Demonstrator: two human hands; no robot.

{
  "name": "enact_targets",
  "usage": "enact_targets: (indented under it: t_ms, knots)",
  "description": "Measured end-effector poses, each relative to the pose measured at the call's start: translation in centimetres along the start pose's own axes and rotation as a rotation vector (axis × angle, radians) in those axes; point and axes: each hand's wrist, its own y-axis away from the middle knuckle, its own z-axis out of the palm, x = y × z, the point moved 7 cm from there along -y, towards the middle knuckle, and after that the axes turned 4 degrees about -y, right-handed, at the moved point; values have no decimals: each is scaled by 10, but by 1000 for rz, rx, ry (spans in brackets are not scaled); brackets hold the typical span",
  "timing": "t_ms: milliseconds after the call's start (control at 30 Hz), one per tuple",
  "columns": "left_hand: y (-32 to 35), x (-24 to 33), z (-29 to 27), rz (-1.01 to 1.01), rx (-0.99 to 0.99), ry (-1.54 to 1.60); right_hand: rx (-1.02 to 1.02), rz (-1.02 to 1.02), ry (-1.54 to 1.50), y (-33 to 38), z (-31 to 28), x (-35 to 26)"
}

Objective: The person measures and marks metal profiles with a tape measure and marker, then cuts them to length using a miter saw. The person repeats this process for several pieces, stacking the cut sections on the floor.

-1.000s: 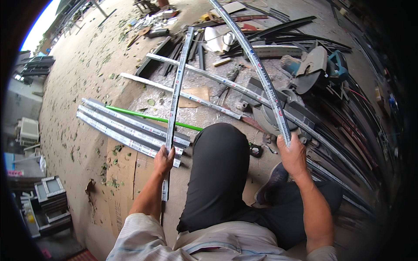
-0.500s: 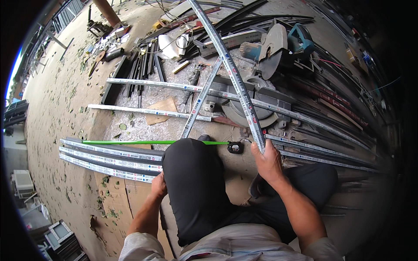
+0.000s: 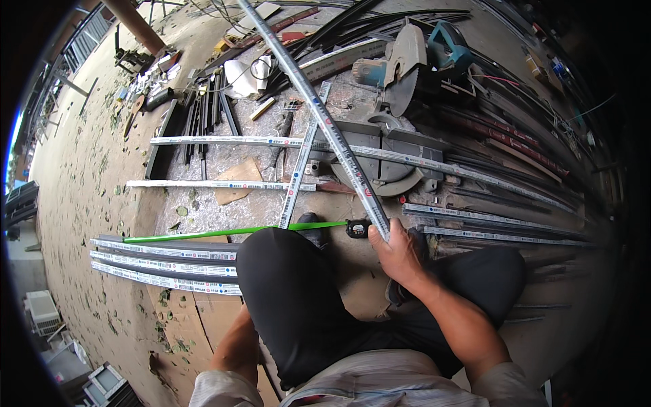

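Observation:
My right hand [image 3: 399, 256] is closed round the lower end of a long metal profile bar [image 3: 326, 121] with printed film on it. From there the bar slants up and leftward to the top edge. My left forearm [image 3: 237, 342] goes behind my bent knee, which hides the hand and its fingers. Beyond that knee lie several similar film-covered profiles [image 3: 169, 264] side by side. A tape measure [image 3: 357, 229] with a black case lies below the held bar, its green blade [image 3: 196, 235] drawn out leftward to the profiles' far ends. A shorter profile [image 3: 298, 169] leans across two crosswise bars.
A mitre saw [image 3: 407, 88] with a teal handle stands ahead, its round base [image 3: 386, 178] under a long crosswise bar [image 3: 434, 165]. More profiles [image 3: 502, 234] lie to the right. Dark offcuts [image 3: 217, 108] and a white bag [image 3: 245, 80] are farther off. Cardboard [image 3: 190, 325] covers ground at lower left.
My right hand has moved slightly left and down, and the held bar's upper part has swung left. My left hand has slipped out of sight behind the knee. The whole view has shifted slightly.

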Motion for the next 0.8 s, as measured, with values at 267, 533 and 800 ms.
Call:
enact_targets:
  t_ms: [267,533,800]
  knots:
    - [-26,20,-4,-6,-12,9,-54,-23,63,1,10,4]
    - [-63,76,-98,41,208,281,-53,-104,42,3,14,-15]
    - [-60,293,-282,333,93,996,-24,-217,141,7,10,-16]
